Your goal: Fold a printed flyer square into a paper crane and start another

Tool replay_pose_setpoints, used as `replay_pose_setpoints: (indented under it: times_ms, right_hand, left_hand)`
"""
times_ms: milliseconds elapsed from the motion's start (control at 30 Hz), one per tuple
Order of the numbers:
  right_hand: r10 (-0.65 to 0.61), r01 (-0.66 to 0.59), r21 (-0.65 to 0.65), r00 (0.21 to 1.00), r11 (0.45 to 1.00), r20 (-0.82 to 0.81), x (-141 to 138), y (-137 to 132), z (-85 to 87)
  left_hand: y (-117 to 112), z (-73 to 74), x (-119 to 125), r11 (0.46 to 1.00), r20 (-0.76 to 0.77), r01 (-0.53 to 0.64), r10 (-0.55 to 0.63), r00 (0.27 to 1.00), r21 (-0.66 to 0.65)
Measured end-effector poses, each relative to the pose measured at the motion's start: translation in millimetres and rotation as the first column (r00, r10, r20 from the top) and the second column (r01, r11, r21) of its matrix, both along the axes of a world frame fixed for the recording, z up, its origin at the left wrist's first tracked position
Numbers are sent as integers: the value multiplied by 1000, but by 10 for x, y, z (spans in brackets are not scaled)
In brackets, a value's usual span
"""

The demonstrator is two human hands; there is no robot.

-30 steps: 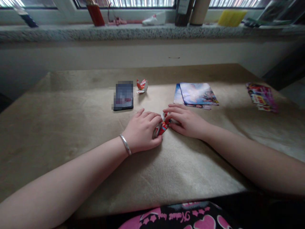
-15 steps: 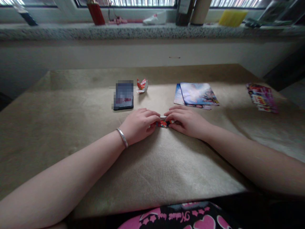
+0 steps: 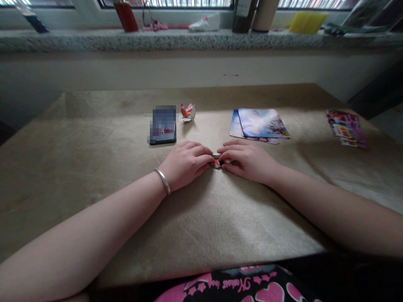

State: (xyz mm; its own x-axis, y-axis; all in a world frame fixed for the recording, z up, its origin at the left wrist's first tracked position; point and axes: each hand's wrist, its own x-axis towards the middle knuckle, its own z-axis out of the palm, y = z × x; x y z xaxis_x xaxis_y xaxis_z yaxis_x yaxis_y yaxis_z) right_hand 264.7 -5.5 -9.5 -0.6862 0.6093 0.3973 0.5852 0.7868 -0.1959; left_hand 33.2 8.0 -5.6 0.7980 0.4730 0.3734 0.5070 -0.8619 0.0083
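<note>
A small piece of folded paper [image 3: 216, 163], printed in red, orange and dark colours with some white showing, lies between my hands on the table. My left hand [image 3: 189, 162], with a silver bangle at the wrist, has its fingers closed on the paper's left end. At the other end, the thumb and fingers of my right hand [image 3: 247, 159] pinch it. Both hands hide most of the paper, so its full shape cannot be made out. Beyond my left hand stands a red and white folded paper piece [image 3: 188, 112], with pointed tips.
A phone [image 3: 163, 125] with a blurred screen lies left of the standing paper. Printed sheets [image 3: 261, 123] overlap beyond my right hand. Pink and purple printed strips [image 3: 346, 128] lie at far right. Bottles and a yellow object [image 3: 307, 23] stand on the granite windowsill [image 3: 176, 42].
My left fingers have shifted slightly right along the folded paper, covering more of its left end. My right hand keeps nearly the same place.
</note>
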Motion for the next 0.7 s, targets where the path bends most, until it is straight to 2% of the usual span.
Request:
replay_pose_setpoints:
  times_ms: [133, 367, 567, 700]
  right_hand:
    - [-23, 23, -4, 1000, 1000, -7, -5, -5, 4]
    - [31, -32, 24, 998, 999, 46, -27, -34, 20]
    - [-46, 44, 19, 993, 999, 110, -69, -70, 19]
    - [-64, 53, 83, 987, 995, 146, -102, -75, 16]
  left_hand:
    - [1, -4, 4, 1000, -15, 2, -2, 1000, 1]
    - [-19, -16, 30, 999, -47, 24, -26, 999, -30]
    - [-47, -5, 43, 999, -90, -13, 17, 996, 39]
    - [-53, 3, 50, 996, -129, -42, 51, 990, 74]
